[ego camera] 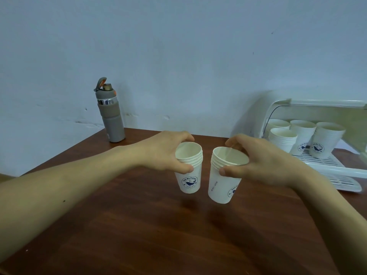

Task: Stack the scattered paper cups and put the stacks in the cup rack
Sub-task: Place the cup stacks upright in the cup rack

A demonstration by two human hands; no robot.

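My left hand [165,150] grips a stack of white paper cups [189,175] with a blue whale logo by its rims, held above the table. Beside it, my right hand [258,161] holds a second stack of cups [222,183], tilted slightly, also off the table. The two stacks hang close together but apart. At the right stands the white cup rack [337,167] with a slatted base and a clear raised lid; several cup stacks [301,135] stand in it.
A grey water bottle [111,116] with an orange-trimmed cap stands at the table's back left corner. The brown wooden table [139,225] meets a pale blue wall behind. The table's left edge runs diagonally near my left forearm.
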